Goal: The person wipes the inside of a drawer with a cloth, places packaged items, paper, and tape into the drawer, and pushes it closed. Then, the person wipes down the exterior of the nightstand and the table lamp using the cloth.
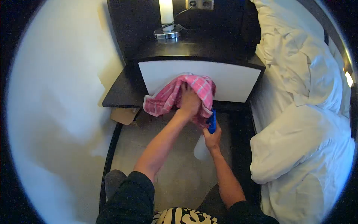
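Observation:
My left hand (189, 101) is on a pink cloth with white stripes (163, 100), its fingers partly sunk in the folds. The bunched cloth lies up against the white drawer front (235, 84) of a dark nightstand, and hides the middle of it. Lower and to the right, my right hand (213, 139) grips a spray bottle (200, 150) by its neck. The bottle has a blue spray head (212, 122) and a whitish body that hangs tilted below the hand. A fold of cloth hangs close to the spray head; whether they touch, I cannot tell.
A lamp with a chrome base (167, 34) stands on the nightstand top (209, 48), its cord running to a wall socket (199, 4). White bedding (298, 142) is heaped along the right. A white wall (63, 112) rises on the left. Under the lower shelf sits a cardboard box (124, 116).

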The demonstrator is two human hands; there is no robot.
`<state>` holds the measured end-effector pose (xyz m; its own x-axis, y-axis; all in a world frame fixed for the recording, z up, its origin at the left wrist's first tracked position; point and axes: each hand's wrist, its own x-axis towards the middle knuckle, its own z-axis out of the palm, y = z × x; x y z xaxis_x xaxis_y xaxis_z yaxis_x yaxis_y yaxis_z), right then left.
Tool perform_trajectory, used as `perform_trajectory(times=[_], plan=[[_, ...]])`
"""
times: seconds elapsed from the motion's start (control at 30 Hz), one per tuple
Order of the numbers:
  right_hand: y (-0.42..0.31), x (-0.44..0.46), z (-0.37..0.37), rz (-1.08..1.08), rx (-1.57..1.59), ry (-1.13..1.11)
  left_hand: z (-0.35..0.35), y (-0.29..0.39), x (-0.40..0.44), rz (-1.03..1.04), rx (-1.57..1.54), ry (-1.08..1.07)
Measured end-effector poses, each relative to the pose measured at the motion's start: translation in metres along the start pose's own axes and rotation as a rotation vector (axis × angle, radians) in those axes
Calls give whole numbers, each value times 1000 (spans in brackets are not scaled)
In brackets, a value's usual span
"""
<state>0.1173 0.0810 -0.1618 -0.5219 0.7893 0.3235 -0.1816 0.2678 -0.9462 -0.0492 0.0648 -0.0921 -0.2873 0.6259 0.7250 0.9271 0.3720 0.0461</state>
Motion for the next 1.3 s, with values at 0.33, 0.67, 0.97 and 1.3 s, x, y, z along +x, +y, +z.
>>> perform_trajectory(times=[0.33, 0.67, 0.97, 1.3], plan=[[18, 4, 14, 105, 13, 78, -12, 11, -15, 209, -204, -353], [14, 1, 2, 20, -72, 22, 9, -16, -56, -50, -497, -221], [26, 3, -8, 56, -137, -23, -24, -74, -74, -157, -291, -99], [23, 7, -10, 86, 3, -8, -5, -46, -88, -224, -3, 59]])
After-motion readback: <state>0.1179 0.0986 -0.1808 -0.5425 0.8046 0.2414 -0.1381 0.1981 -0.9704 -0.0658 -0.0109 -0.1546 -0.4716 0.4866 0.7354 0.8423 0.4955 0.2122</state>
